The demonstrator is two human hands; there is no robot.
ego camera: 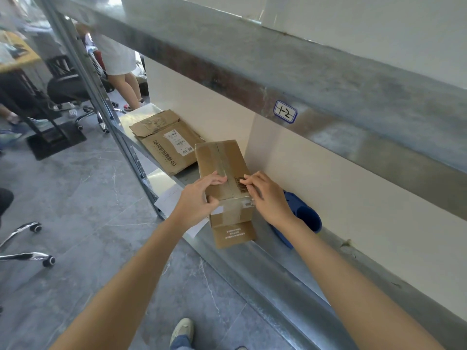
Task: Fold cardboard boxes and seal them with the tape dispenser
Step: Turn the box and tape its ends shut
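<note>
Beyond the left grip and farther along the grey metal shelf (265,258) lies a flattened brown cardboard carton (166,142). It is flat on the shelf with a white shipping label facing up, and its near corner is just beside the box. Between the two grips stands a closed brown cardboard box (222,168), lengthwise on the shelf. Clear tape runs along its top seam and down over the near end face, so what is inside cannot be seen. A loose printed flap sticks out from the bottom of the near end and lies on the shelf.

Both bare forearms reach forward from below to the box's near end. The left hand (199,198) is at the near left corner and the right hand (270,198) is at the near right corner.

The left grip is clamped on the box, with the fingers curled over the top edge beside the tape and the thumb against the near end face. The right grip is apart. Its fingers (249,181) lie nearly straight across the top, their tips pressing on a barcode label beside the seam, and its thumb is hidden.

Under the left grip a white paper sheet (171,195) lies on the shelf. Just right of the right grip, partly behind the wrist, a blue rounded plastic object (307,215) sits against the wall. What it is cannot be told.
</note>
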